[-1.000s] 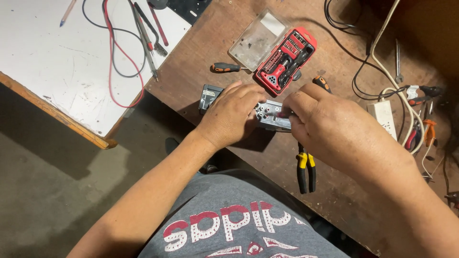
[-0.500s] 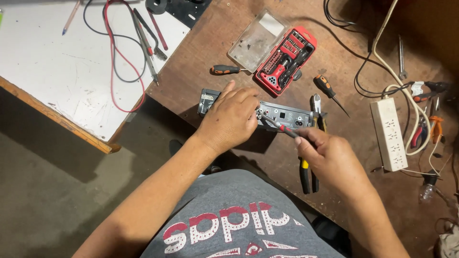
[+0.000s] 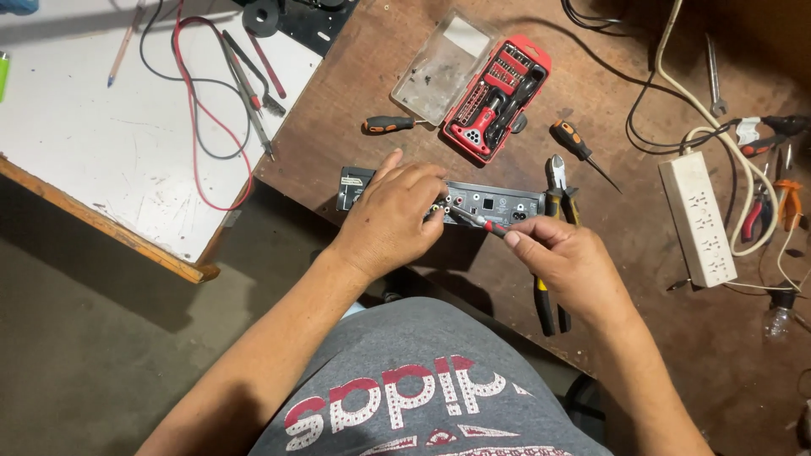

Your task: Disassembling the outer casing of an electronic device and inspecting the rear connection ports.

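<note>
A small black electronic box [image 3: 494,205] with sockets on its near face lies on the brown wooden table [image 3: 642,279]. My left hand [image 3: 395,215] rests over its left part and holds it down. My right hand [image 3: 566,262] grips a small red-handled screwdriver [image 3: 480,221], whose tip points at the sockets on the box's face. Black-and-yellow pliers [image 3: 553,245] lie under my right hand, jaws pointing away from me.
An open red screwdriver-bit case [image 3: 494,97] with a clear lid sits behind the box. Two orange-and-black screwdrivers [image 3: 389,124] [image 3: 574,143] lie near it. A white power strip [image 3: 697,218] with cables is at right. Red and black test leads [image 3: 203,93] lie on the white board at left.
My right hand has drawn back off the box toward me and now holds the screwdriver to its face. The box's front and the pliers have come into view.
</note>
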